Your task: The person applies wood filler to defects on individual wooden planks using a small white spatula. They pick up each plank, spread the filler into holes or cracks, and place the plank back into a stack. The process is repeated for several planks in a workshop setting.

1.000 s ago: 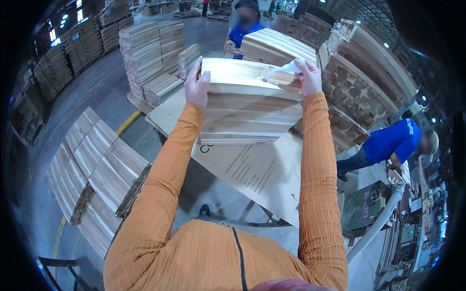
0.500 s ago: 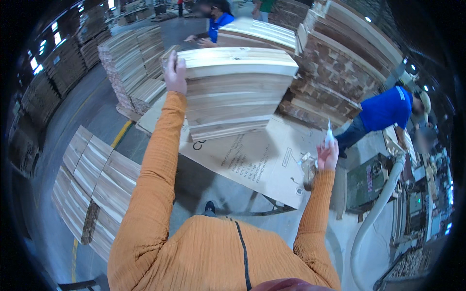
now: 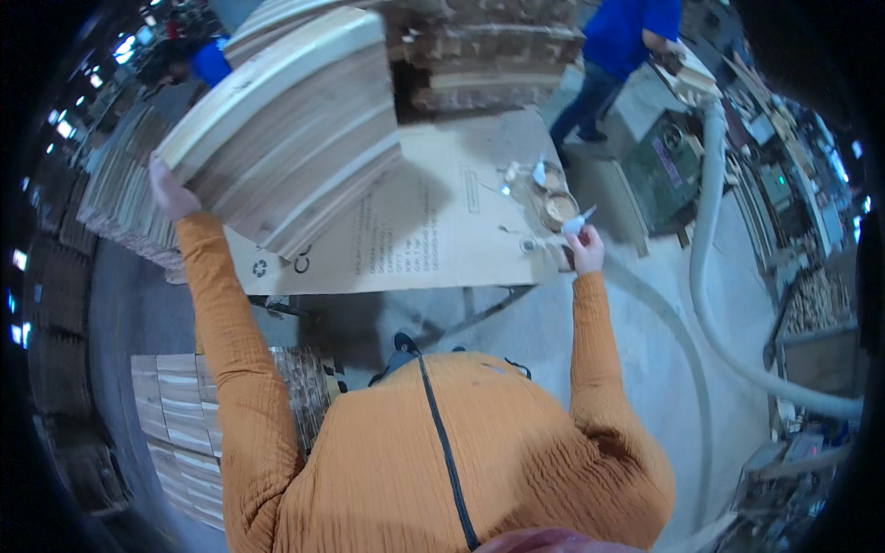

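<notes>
My left hand (image 3: pixel 173 191) is closed on the left edge of a wooden panel (image 3: pixel 304 129) with light and brown strips. The panel stands tilted on a cardboard sheet (image 3: pixel 498 263) that covers the table. My right hand (image 3: pixel 586 251) pinches a small bottle (image 3: pixel 575 224) with a white pointed nozzle, at the right edge of the cardboard. Beside it sits a round container (image 3: pixel 558 210) with tan contents. Several small white bits lie near that container. My left fingers are partly hidden behind the panel.
Stacked wood (image 3: pixel 498 55) rises behind the table. A person in a blue shirt (image 3: pixel 627 46) stands at the far right near a green machine (image 3: pixel 664 175), and another blue sleeve (image 3: pixel 210 63) shows at far left. A pale hose (image 3: pixel 708 240) runs down the right. Boards (image 3: pixel 180 405) lie low at left.
The view has swung to the right. My right hand has brought the bottle down beside the round containers, its nozzle now pointing sideways. The panel leans more, with my left hand still on its edge.
</notes>
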